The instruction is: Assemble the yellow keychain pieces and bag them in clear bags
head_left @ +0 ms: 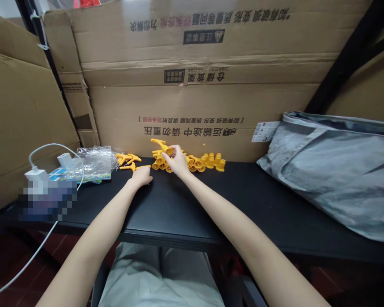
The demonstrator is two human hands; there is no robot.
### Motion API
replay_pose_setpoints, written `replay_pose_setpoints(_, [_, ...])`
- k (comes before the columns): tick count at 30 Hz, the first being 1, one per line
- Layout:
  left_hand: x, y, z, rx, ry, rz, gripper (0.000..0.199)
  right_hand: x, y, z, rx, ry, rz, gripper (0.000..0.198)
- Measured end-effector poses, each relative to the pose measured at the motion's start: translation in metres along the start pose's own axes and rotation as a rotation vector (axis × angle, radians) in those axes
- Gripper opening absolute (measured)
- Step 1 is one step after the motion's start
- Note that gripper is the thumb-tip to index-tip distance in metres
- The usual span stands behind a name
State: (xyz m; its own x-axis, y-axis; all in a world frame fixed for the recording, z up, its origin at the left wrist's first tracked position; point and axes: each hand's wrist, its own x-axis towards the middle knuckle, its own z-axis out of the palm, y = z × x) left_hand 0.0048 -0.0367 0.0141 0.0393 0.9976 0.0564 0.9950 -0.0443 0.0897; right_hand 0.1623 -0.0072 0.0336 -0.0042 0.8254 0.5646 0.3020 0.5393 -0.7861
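Note:
My right hand point(178, 163) pinches a yellow plastic piece point(166, 149), raised just above the others; it has a round, cup-like base and a branched upper part pointing to the upper left. Curled at the table's far side, my left hand point(142, 175) closes on a yellow branched piece point(133, 166), partly hidden by the fingers. More loose yellow branched pieces point(123, 158) lie just beyond it. Around and behind my right hand are several yellow pieces with round open ends point(198, 163), lying on their sides. To their right, several small yellow cups point(220, 165) stand grouped on the table.
The black table point(166, 209) backs onto a large cardboard sheet point(192, 102) with printed text. At left are clear plastic packaging point(94, 162), a white charger point(36, 177) with a cable, and a blurred-out object point(48, 200). A grey fabric bag point(336, 170) takes up the right side.

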Motion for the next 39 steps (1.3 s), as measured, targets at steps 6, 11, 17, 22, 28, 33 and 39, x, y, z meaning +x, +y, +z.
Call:
replay_pose_setpoints(6, [-0.002, 0.003, 0.001, -0.009, 0.028, 0.011, 0.028, 0.005, 0.000, 0.050, -0.640, -0.272, -0.207, 0.029])
replay_pose_setpoints(11, [0.001, -0.007, -0.001, -0.065, 0.127, -0.051, 0.029, 0.009, 0.008, 0.072, -0.922, -0.424, -0.291, 0.033])
replay_pose_setpoints(17, [0.010, -0.026, 0.009, 0.004, 0.190, -0.029, 0.033, 0.012, 0.013, 0.079, -1.009, -0.467, -0.287, 0.038])
replay_pose_setpoints(22, [0.011, -0.031, 0.014, 0.021, 0.099, -0.015, 0.046, 0.014, 0.011, 0.081, -1.027, -0.489, -0.238, 0.033])
replay_pose_setpoints(28, [0.011, -0.030, 0.012, -0.010, 0.073, -0.038, 0.040, 0.012, 0.015, 0.083, -1.025, -0.539, -0.216, 0.038])
replay_pose_setpoints(33, [0.012, -0.030, 0.013, -0.061, 0.073, -0.032, 0.039, 0.013, 0.007, 0.066, -0.937, -0.459, -0.295, 0.038])
replay_pose_setpoints(39, [0.013, -0.029, 0.013, -0.084, 0.052, -0.017, 0.034, 0.013, 0.010, -0.002, -0.822, -0.197, -0.320, 0.040])
